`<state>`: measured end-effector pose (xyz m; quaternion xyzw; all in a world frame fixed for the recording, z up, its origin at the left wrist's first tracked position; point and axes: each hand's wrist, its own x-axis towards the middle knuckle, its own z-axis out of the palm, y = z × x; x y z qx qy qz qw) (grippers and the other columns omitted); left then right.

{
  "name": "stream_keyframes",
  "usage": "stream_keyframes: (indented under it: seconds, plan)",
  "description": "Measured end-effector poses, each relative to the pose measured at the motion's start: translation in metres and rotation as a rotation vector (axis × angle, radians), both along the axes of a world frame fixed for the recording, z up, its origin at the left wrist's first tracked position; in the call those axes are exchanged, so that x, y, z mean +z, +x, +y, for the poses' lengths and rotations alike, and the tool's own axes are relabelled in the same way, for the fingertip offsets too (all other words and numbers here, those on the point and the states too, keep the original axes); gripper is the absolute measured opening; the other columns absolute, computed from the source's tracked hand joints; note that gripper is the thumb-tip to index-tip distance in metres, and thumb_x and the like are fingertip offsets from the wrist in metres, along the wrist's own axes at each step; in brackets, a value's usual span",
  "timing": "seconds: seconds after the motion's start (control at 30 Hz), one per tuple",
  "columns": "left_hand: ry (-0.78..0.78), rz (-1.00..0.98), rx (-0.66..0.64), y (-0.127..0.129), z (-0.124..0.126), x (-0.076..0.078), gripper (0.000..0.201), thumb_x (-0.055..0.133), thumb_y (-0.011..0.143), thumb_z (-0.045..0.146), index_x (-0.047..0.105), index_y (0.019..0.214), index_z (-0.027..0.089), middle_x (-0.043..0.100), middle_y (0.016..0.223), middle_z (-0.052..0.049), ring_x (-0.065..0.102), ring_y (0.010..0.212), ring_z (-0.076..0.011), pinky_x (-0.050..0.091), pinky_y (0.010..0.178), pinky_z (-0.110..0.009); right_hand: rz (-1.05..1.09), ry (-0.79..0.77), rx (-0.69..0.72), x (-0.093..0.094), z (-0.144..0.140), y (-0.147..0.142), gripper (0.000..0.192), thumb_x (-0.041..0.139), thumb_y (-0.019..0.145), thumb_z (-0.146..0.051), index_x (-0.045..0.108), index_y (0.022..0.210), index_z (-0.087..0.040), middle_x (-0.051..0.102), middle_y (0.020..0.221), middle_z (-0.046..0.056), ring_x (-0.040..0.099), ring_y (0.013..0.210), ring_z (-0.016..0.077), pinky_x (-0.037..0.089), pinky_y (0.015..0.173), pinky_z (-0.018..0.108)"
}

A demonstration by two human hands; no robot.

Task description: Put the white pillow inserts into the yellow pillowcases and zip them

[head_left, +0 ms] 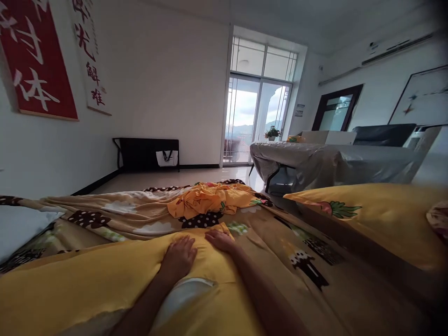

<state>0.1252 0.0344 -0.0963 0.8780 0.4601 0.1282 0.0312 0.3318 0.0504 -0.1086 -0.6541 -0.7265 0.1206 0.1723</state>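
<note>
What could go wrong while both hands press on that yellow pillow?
The white inner pillow shows at the open end of the yellow fabric pillowcase, so it may slide out. Left hand and right hand lie flat, gripping nothing. The crumpled orange cloth on the patterned brown bedsheet could snag.

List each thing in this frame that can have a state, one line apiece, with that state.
left hand: flat, palm down on the yellow pillow
right hand: flat on the pillow's far edge
yellow pillow: lying flat, white inner showing at an opening
patterned quilt: spread out, rumpled
orange cloth: bunched on the quilt
second yellow pillow: lying flat at right
glass door: cannot tell if open
</note>
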Motion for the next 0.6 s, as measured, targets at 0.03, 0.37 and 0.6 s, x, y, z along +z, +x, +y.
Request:
stream_keyframes:
  seconds: [0.03,0.37,0.6]
  plan:
    - [-0.026,-0.01,-0.002,-0.001,0.002,0.002,0.048,0.027,0.092,0.034,0.05,0.131,0.018,0.045,0.141,-0.009,0.038,0.132,-0.0222,0.029,0.111,-0.044,0.02,-0.009,-0.004,-0.002,0.003,0.008,0.036,0.034,0.093,-0.039,0.062,0.112,-0.025,0.06,0.125,0.003,0.05,0.117,0.0174,0.032,0.096,0.031]
    - [-0.14,-0.108,-0.013,0.002,0.004,0.022,0.051,0.03,0.089,0.038,0.051,0.129,0.017,0.047,0.14,-0.009,0.039,0.132,-0.0212,0.025,0.112,-0.045,0.043,0.003,-0.241,0.015,-0.004,0.03,0.029,0.039,0.091,-0.029,0.065,0.097,-0.018,0.068,0.103,0.01,0.059,0.095,0.0204,0.037,0.078,0.029]
    - [-0.23,-0.29,-0.004,0.002,0.013,0.022,0.054,0.031,0.086,0.041,0.052,0.128,0.013,0.048,0.139,-0.01,0.039,0.132,-0.0204,0.025,0.113,-0.039,-0.008,0.139,0.193,0.093,-0.085,-0.029,0.026,0.053,0.084,-0.046,0.062,0.085,-0.021,0.066,0.081,0.001,0.056,0.074,0.0149,0.036,0.065,0.024]
